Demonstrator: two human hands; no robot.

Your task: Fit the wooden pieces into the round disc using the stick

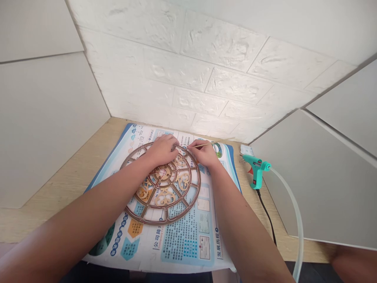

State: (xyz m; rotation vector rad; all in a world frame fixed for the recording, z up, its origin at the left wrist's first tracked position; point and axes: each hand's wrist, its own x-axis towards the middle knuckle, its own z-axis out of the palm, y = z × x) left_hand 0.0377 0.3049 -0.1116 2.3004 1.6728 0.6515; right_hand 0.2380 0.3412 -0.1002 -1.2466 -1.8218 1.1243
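A round brown openwork frame (194, 183), with rings, spokes and paler scroll-shaped pieces, lies flat on a printed sheet. My left hand (163, 150) rests over its far side, with the fingers bent onto the outer rim; part of the ring is hidden beneath. Just to the right, my right hand (206, 153) pinches a thin wooden stick (198, 146) between thumb and fingers. The stick's tip points left, close to the far rim and to my left fingers. Whether the tip touches the rim I cannot tell.
The printed sheet (203, 251) covers the middle of the wooden table (88, 157). At right stands a teal glue gun (257, 171) with a long translucent glue stick (294, 208) and black cord, beside a small white packet (246, 150). White panels and a brick-patterned wall enclose the table.
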